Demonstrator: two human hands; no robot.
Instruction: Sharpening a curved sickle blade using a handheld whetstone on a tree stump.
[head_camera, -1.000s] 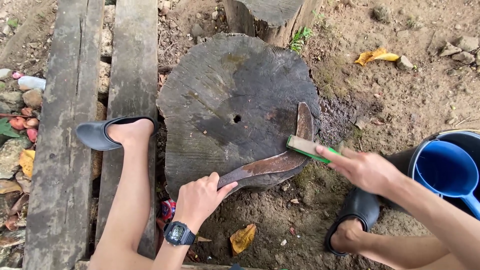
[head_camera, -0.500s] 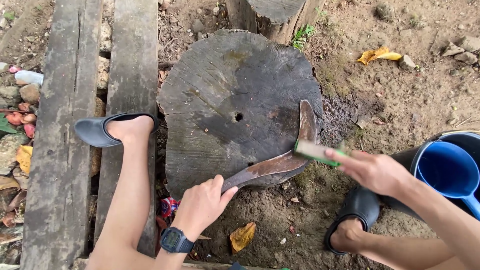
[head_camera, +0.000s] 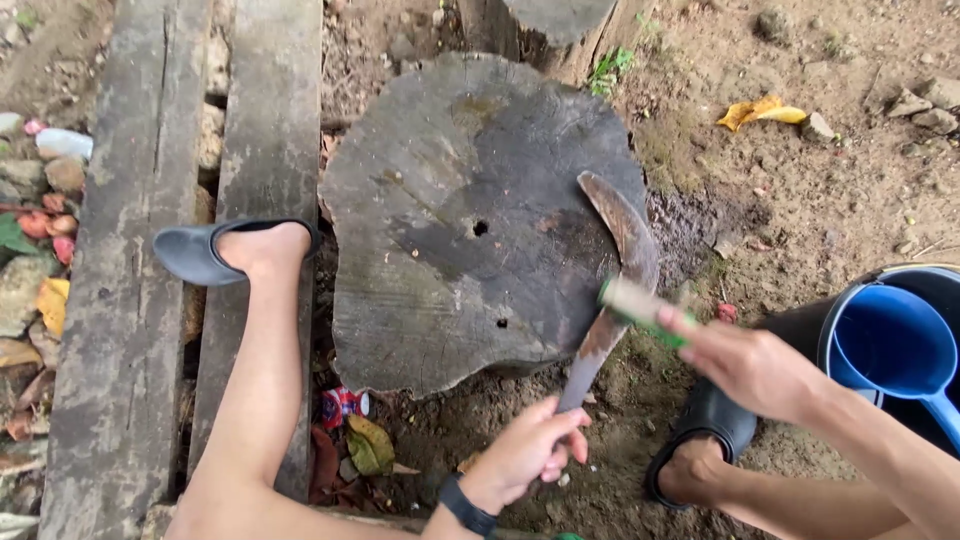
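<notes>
The curved blade (head_camera: 615, 280) lies across the right-hand edge of the round stump (head_camera: 470, 220), its long axis running from the hooked tip over the stump's right side down and toward the person, to the handle end below the stump's near edge. The left hand (head_camera: 525, 450) grips that handle end with fingers wrapped closed around it, just off the stump's near rim over bare soil. The right hand (head_camera: 750, 365) is to the right of the stump, fingers closed on a small green-backed block (head_camera: 640, 308), apparently a sharpening stone, though motion blur makes its kind uncertain. The block sits on the blade at mid-length, crosswise to the blade axis, just past the stump's lower right edge. The right hand is the nearer one to the blade's working section; the left is at its tail. Open ground extends right of the stump up to a blue bucket (head_camera: 890, 345). Left of the stump lie wooden planks (head_camera: 130, 300), on which one sandalled foot (head_camera: 235, 250) rests.
</notes>
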